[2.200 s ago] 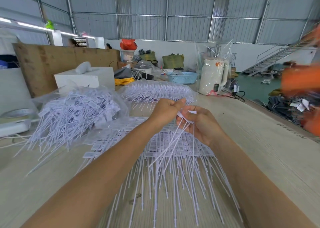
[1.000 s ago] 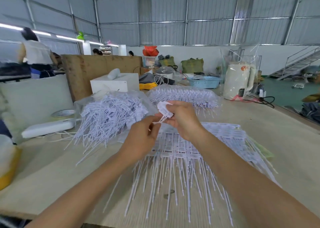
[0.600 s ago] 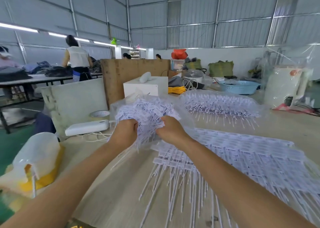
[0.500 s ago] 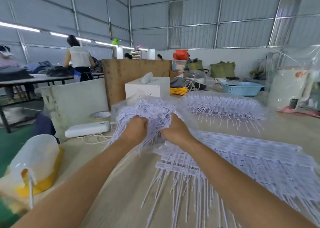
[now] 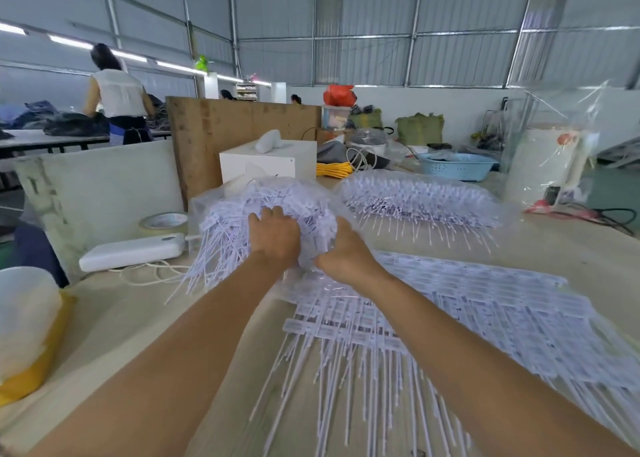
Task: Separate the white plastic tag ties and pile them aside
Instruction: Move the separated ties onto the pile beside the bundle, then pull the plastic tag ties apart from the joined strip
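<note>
A person's two bare forearms reach forward over a pale wooden table (image 5: 554,248). The left hand (image 5: 275,236) lies palm down on a loose heap of white plastic tag ties (image 5: 242,210), fingers spread and pressing into the top of the heap. The right hand (image 5: 343,254) is just beside it, at the heap's right edge, with its fingers tucked into the ties and the crinkled clear plastic around them; the fingertips are hidden, so whether it grips anything cannot be told.

The heap sits on clear plastic at the left centre of the table, thin tails hanging toward the viewer. Nearer, under the right forearm, lies a flat sheet of joined tag ties (image 5: 450,318), label ends in rows, tails pointing at the viewer. Behind it is a clear bag of more ties (image 5: 415,200).

To the left rest a white power bank (image 5: 131,252) with a cable, and a roll of tape (image 5: 164,221). A white box (image 5: 268,162) stands behind the heap, and a blue basket (image 5: 457,167) further back. Another person (image 5: 116,96) stands at a far table.
</note>
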A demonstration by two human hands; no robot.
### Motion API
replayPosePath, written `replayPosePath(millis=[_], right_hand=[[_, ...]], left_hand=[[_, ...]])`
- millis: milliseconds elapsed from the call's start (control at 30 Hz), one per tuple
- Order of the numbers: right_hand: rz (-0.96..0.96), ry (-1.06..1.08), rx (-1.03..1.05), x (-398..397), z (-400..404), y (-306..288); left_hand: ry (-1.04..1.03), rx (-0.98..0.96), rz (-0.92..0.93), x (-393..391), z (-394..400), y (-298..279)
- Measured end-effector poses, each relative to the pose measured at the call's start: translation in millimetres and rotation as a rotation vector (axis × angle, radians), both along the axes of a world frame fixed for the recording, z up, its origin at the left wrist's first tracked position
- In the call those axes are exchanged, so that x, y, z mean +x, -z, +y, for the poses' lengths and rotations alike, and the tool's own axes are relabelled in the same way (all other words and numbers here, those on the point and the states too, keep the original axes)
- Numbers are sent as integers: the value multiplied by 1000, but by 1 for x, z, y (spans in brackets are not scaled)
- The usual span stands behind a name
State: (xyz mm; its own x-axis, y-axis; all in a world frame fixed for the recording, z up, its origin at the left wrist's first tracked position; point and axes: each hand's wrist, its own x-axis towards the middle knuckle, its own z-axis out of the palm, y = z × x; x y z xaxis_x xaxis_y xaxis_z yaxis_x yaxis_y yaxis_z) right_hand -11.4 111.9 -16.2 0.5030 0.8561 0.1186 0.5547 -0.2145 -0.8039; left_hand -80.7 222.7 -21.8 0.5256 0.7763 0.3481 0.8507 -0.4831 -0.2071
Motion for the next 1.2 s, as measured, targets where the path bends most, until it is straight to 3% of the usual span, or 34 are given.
replayPosePath(millis=[133,267,367,433,533,600,700,800,933,1000,1200], right_hand=[[36,-139,29,-10,-29,-19],[163,-267,144,11,-85,-32],[159,-78,164,56,-130,-33],[26,168,160,97,-158,-26],[-415,441,-153,153,-193,-4],[-505,460,-329,174,-209,13],[-543,408,-399,185,-218,22],[-596,350,-458,191,-224,19],[-649,341,-504,194,-227,15],[-643,360,-466,193,-229,15],[-529,381,-226,197,-237,17]], left_hand=[[12,141,-147,-15,-45,-16],[635,393,-536,-32,-96,-25],[1060,261,-479,-21,-130,-23],[1164,40,-318,2,-142,-15],[1080,-199,-139,50,-148,1],[972,-251,-75,77,-145,9],[852,-296,34,101,-134,17],[832,-224,83,108,-127,20],[816,61,265,109,-135,19],[833,76,225,108,-136,16],[940,-342,-169,100,-120,-5]])
